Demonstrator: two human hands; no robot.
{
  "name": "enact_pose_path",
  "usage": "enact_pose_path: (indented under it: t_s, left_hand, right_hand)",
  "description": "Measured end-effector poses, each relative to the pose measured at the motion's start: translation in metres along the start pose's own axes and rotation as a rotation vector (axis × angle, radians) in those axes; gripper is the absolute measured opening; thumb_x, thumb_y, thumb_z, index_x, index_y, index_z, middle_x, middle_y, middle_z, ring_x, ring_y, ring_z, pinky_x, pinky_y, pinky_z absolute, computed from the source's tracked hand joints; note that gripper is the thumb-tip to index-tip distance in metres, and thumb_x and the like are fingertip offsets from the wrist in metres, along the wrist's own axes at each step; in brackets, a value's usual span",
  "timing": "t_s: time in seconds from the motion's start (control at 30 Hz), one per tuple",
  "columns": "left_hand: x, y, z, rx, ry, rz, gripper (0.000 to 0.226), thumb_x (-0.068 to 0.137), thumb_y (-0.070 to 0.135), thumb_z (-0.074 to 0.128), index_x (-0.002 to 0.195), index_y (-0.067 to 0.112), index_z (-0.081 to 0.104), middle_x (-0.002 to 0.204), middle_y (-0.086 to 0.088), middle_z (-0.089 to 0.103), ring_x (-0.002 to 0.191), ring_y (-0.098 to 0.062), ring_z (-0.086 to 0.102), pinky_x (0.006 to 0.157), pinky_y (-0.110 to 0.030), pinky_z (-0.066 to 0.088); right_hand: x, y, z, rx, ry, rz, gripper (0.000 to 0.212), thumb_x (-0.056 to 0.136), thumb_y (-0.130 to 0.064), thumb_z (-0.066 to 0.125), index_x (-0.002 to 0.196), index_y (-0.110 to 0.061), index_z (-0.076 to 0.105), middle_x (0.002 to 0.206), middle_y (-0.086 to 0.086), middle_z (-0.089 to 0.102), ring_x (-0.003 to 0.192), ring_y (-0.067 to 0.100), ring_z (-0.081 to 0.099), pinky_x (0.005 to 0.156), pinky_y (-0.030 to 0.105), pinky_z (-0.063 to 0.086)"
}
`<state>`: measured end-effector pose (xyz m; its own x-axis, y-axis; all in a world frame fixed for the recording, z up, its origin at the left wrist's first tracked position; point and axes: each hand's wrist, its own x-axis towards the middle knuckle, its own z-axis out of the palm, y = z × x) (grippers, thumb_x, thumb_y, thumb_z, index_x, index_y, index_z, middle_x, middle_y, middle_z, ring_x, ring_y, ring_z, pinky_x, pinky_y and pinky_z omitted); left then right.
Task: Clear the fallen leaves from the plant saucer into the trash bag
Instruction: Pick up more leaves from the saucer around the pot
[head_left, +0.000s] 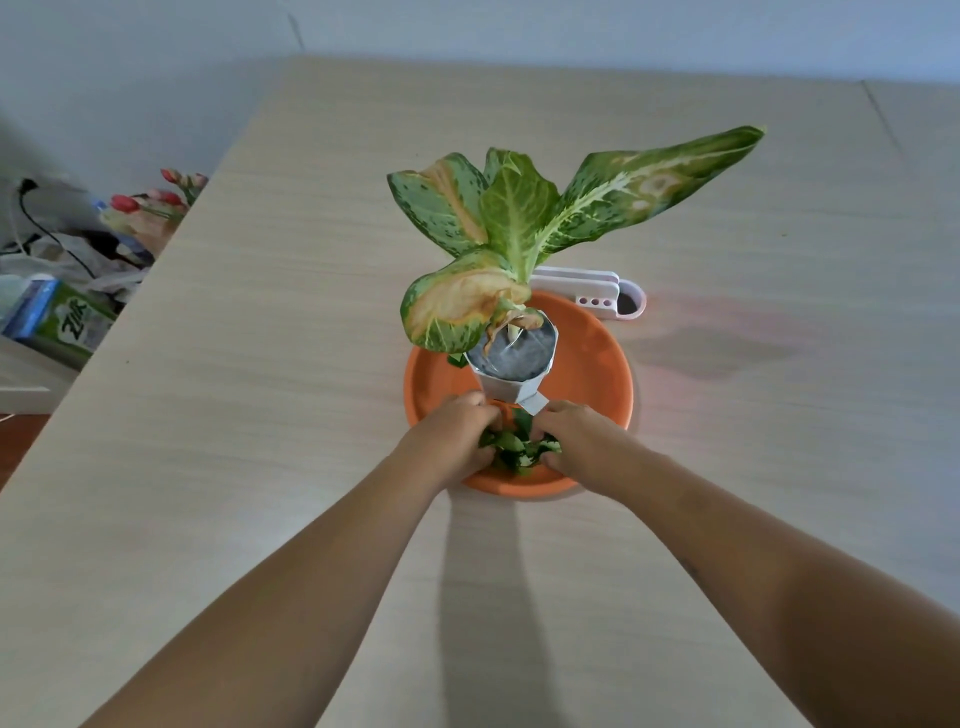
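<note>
Fallen leaves (519, 448), a small heap of green scraps, are lying in the near part of a round orange saucer (589, 364), right in front of the person. Both bare arms are reaching forward from the bottom of the view and meeting at this heap. The left hand (460, 431) is pressing in from the left side, its fingers curling down into the leaves and gripping them. The right hand (576, 436) is doing the same from the right side, fingers curling around the far edge of the heap. The two hands are sitting close together with the leaves bunched between them, over the saucer's front edge.

A white faceted pot (511, 382) is standing in the middle of the saucer, just beyond the knuckles. A plant (519, 213) with broad, speckled green leaves is rising out of it; several of its leaves are yellowing and browning, and one is drooping low over the pot's left rim.

The saucer is resting on a pale wood-grain table (260, 415). Behind it, touching or nearly touching its far edge, a white and pink holder (589, 293) is lying flat.

Off the table's left edge, lower down, a green and blue carton (67, 322), crumpled plastic bags (78, 260) and a bunch of red tulips (156, 200) are sitting together.
</note>
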<state>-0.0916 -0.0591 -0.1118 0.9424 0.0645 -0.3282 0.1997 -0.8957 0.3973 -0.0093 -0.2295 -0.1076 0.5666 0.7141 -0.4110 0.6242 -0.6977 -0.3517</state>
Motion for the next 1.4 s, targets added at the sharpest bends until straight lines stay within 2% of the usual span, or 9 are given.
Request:
enact_pose_path:
  t_s: [0.17,0.23,0.33,0.4,0.57,0.73,0.93,1.17,1.4]
  left_hand:
    - [-0.003,0.001,-0.002,0.01,-0.041,-0.039,0.063,0.074,0.04,0.073,0.13,0.027,0.048,0.132,-0.002,0.041,0.123,-0.023,0.039,0.095,-0.04,0.047]
    - [-0.002,0.003,0.0,0.032,-0.052,-0.05,0.056,0.077,0.037,0.072,0.128,0.026,0.051,0.132,-0.003,0.041,0.123,-0.024,0.038,0.097,-0.041,0.046]
    - [0.0,0.0,0.0,-0.009,-0.008,-0.012,0.037,0.082,0.023,0.066,0.118,0.02,0.059,0.119,-0.004,0.048,0.116,-0.025,0.046,0.09,-0.039,0.048]
    - [-0.001,-0.002,-0.002,-0.018,0.013,-0.005,0.042,0.08,0.027,0.067,0.121,0.022,0.057,0.12,-0.002,0.049,0.116,-0.024,0.047,0.087,-0.039,0.049]
    - [-0.001,0.0,0.0,0.041,-0.046,-0.064,0.059,0.076,0.04,0.072,0.129,0.031,0.049,0.13,-0.002,0.04,0.122,-0.024,0.038,0.094,-0.04,0.047]
    - [0.0,0.002,0.004,-0.049,0.006,-0.005,0.028,0.082,0.022,0.065,0.108,0.018,0.059,0.11,-0.004,0.047,0.103,-0.026,0.053,0.074,-0.031,0.043]
    - [0.001,0.001,0.003,-0.03,0.01,-0.023,0.04,0.079,0.025,0.068,0.118,0.021,0.057,0.114,-0.003,0.047,0.104,-0.021,0.049,0.076,-0.032,0.045]
    - [0.003,-0.001,0.008,-0.151,0.061,-0.042,0.022,0.08,0.005,0.061,0.101,0.01,0.066,0.104,-0.009,0.056,0.09,-0.028,0.059,0.073,-0.036,0.049]
    - [-0.01,0.008,-0.006,-0.538,0.209,-0.255,0.016,0.082,0.015,0.065,0.096,0.02,0.07,0.091,0.003,0.069,0.082,-0.014,0.065,0.067,-0.027,0.053]
  right_hand:
    - [-0.002,-0.001,0.003,-0.033,0.036,0.066,0.077,0.074,-0.041,0.072,0.141,-0.035,0.034,0.131,0.003,0.037,0.118,0.03,0.038,0.097,0.045,0.047]
    - [-0.001,-0.005,0.008,-0.037,0.03,0.065,0.077,0.074,-0.042,0.071,0.141,-0.036,0.033,0.132,0.003,0.036,0.118,0.031,0.037,0.098,0.044,0.045]
    - [0.001,-0.005,0.01,-0.019,0.025,0.034,0.052,0.082,-0.032,0.067,0.13,-0.027,0.048,0.124,0.004,0.043,0.114,0.03,0.044,0.092,0.042,0.047]
    - [-0.001,-0.003,0.009,0.019,0.042,0.034,0.046,0.082,-0.029,0.067,0.125,-0.025,0.052,0.119,0.005,0.046,0.113,0.029,0.048,0.088,0.042,0.049]
    - [-0.002,-0.003,0.011,-0.015,0.1,0.092,0.08,0.074,-0.046,0.071,0.142,-0.036,0.03,0.128,0.003,0.038,0.117,0.029,0.039,0.094,0.044,0.049]
    - [-0.001,-0.009,0.02,0.086,0.091,0.045,0.05,0.082,-0.03,0.065,0.129,-0.026,0.049,0.121,0.004,0.042,0.11,0.029,0.043,0.088,0.039,0.047]
    - [-0.001,-0.01,0.023,0.098,0.149,0.078,0.054,0.081,-0.029,0.066,0.132,-0.027,0.048,0.121,0.005,0.042,0.109,0.028,0.042,0.088,0.042,0.049]
    - [0.004,-0.014,0.022,0.321,0.196,0.119,0.018,0.078,0.003,0.055,0.093,0.0,0.065,0.105,0.018,0.058,0.079,0.026,0.053,0.069,0.034,0.044]
    - [-0.007,-0.011,0.009,0.798,0.366,0.403,0.01,0.081,-0.01,0.064,0.088,-0.015,0.069,0.081,0.0,0.064,0.07,0.017,0.059,0.061,0.029,0.05]
